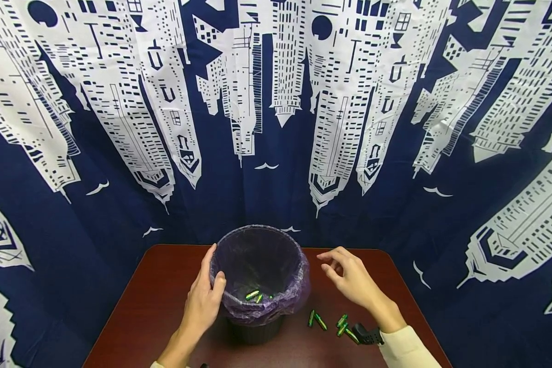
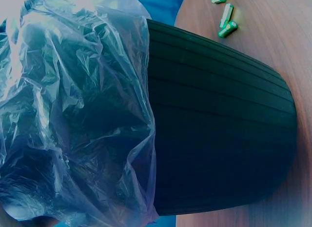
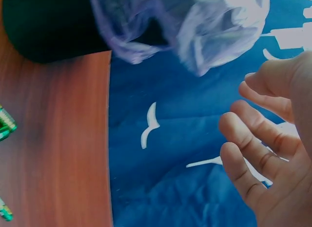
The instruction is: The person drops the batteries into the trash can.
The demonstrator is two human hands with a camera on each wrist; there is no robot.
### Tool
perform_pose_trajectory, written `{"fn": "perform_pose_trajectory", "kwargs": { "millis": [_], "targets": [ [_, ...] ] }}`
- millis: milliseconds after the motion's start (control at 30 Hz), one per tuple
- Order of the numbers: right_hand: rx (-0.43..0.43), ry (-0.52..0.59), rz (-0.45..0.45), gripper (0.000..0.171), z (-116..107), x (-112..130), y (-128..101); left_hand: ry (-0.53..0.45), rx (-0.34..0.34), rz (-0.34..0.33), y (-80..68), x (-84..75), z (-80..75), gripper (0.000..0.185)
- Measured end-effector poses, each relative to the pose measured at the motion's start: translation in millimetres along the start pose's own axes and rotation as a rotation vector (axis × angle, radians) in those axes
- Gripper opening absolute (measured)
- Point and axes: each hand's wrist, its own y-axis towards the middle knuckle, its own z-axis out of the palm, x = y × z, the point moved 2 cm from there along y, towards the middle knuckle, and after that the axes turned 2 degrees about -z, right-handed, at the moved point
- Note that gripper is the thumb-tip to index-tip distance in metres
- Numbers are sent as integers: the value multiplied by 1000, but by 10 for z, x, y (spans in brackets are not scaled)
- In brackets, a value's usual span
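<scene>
A dark ribbed trash bin (image 1: 256, 332) stands on the table, lined with a thin purple plastic bag (image 1: 299, 289) folded over its rim. My left hand (image 1: 201, 301) grips the bin's left rim, thumb on the near edge and fingers along the outside. Several small green-and-gold batteries (image 1: 252, 295) lie inside the bin. My right hand (image 1: 351, 278) hovers to the right of the bin, its fingers loosely bent and holding nothing; the right wrist view shows the bare fingers (image 3: 243, 132) apart. Below it, several more batteries (image 1: 320, 322) lie on the table.
The reddish-brown wooden table (image 1: 138, 317) ends just behind the bin. A dark blue curtain (image 1: 267, 199) with white city buildings hangs behind and around it. A black strap (image 1: 368, 335) sits at my right wrist, close above the loose batteries.
</scene>
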Motion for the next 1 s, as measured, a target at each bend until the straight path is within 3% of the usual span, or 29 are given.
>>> {"fn": "perform_pose_trajectory", "kwargs": {
  "millis": [333,633,1000],
  "targets": [
    [50,53,73,25,173,-266,-241,2,-2,-7,2,0,4,76],
    [162,74,182,28,317,-470,-441,-6,10,3,7,-10,0,76],
    [235,137,223,27,449,-668,-646,0,-1,11,17,-7,0,77]
  ]
}}
